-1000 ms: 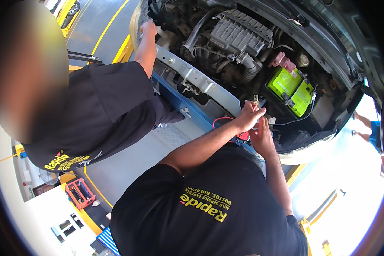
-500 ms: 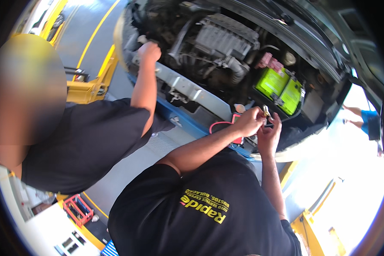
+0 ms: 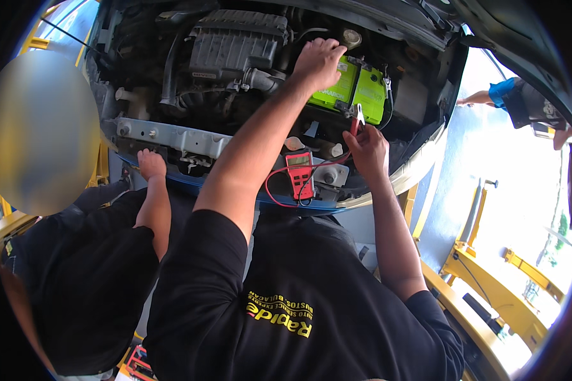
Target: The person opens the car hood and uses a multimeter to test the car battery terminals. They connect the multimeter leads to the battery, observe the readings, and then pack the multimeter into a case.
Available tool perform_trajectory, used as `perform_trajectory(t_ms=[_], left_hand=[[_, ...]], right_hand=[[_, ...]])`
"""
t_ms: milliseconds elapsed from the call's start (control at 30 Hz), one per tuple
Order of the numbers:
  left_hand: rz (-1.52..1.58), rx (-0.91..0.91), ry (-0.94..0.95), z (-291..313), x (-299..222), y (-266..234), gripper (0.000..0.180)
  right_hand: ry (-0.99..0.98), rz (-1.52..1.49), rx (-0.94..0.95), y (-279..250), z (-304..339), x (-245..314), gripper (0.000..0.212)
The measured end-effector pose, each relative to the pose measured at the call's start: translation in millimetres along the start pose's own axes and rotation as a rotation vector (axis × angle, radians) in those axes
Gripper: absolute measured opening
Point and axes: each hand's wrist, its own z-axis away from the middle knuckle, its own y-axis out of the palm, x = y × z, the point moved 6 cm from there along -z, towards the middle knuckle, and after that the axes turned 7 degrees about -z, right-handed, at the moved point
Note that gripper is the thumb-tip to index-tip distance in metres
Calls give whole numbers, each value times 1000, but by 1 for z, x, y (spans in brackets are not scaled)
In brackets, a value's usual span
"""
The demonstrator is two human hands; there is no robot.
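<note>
The bright green car battery [image 3: 370,95] sits in the engine bay, to the right of the engine. My left hand [image 3: 320,65] reaches over its far left corner with fingers curled down; whatever they grip there is hidden beneath them. In front of the battery my right hand [image 3: 370,152] is closed on a red-handled alligator clip [image 3: 358,119], its metal jaws pointing up close to the battery's near edge. A red handheld battery tester [image 3: 300,178] with a small screen and buttons rests on the car's front crossbar, its red cable running toward the clip.
Left of the battery is the black ribbed engine cover [image 3: 238,47]. A co-worker's hand [image 3: 151,164] rests by the metal crossbar [image 3: 171,134] at left. Another person [image 3: 521,101] stands beyond the car's right side. Yellow lift parts [image 3: 489,279] stand at lower right.
My hands, earlier together around a clip, are now apart: the left has reached to the battery's far corner. The co-worker's hand has drawn back from the engine bay. The tester is now more exposed.
</note>
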Motion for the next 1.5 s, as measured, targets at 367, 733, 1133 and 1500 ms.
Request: perform_trajectory(t_ms=[367,733,1133,1500], left_hand=[[143,65,144,-33,51,35,57],[143,131,-128,-17,91,-8,57],[-106,73,-74,-15,70,2,65],[-77,16,-67,-6,69,0,70]], right_hand=[[-10,6,4,14,-89,-2,42],[-16,255,171,40,-152,-3,37],[141,235,395,47,-181,-13,38],[568,-528,587,68,-192,-36,21]])
